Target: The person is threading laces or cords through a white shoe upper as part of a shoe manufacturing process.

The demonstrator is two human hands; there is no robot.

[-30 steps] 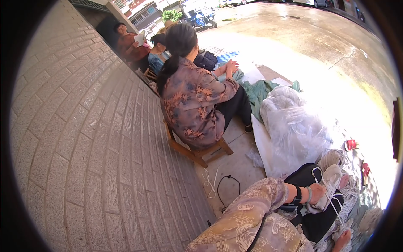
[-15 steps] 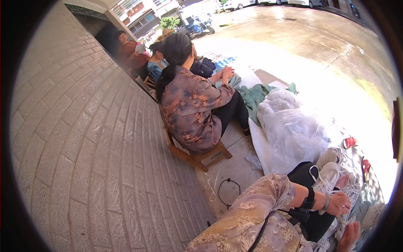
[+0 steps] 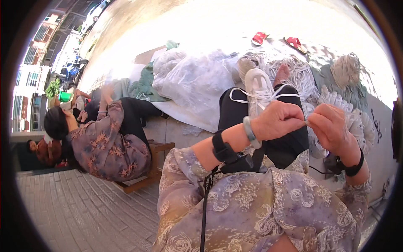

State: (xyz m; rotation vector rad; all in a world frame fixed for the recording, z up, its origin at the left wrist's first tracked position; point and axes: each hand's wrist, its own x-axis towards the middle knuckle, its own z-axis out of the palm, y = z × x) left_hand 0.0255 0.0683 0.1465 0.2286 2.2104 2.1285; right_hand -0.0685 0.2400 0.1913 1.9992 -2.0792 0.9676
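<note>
My left hand (image 3: 280, 119), with a pale bangle at its wrist, is closed in a pinch above my lap. Facing it, my right hand (image 3: 329, 127) is closed too, thumb and finger pressed together. The fingertips of both meet at a tiny pale bit too small to name. Just beyond my left hand, a white lace-up sneaker (image 3: 257, 86) rests on my lap, toe pointing away. Its loose white lace ends (image 3: 239, 99) spread to both sides over my black trousers (image 3: 289, 145).
Piles of white laces (image 3: 300, 77) and several white shoes (image 3: 363, 128) lie ahead and right. A heap of clear plastic bags (image 3: 195, 80) is at front left. Red sandals (image 3: 259, 38) lie farther off. A person (image 3: 105, 143) sits on a wooden stool (image 3: 157, 151) at left.
My view has swung to the right, bringing my lap, the sneaker and both hands toward the middle. The hands, apart before, now meet at the fingertips.
</note>
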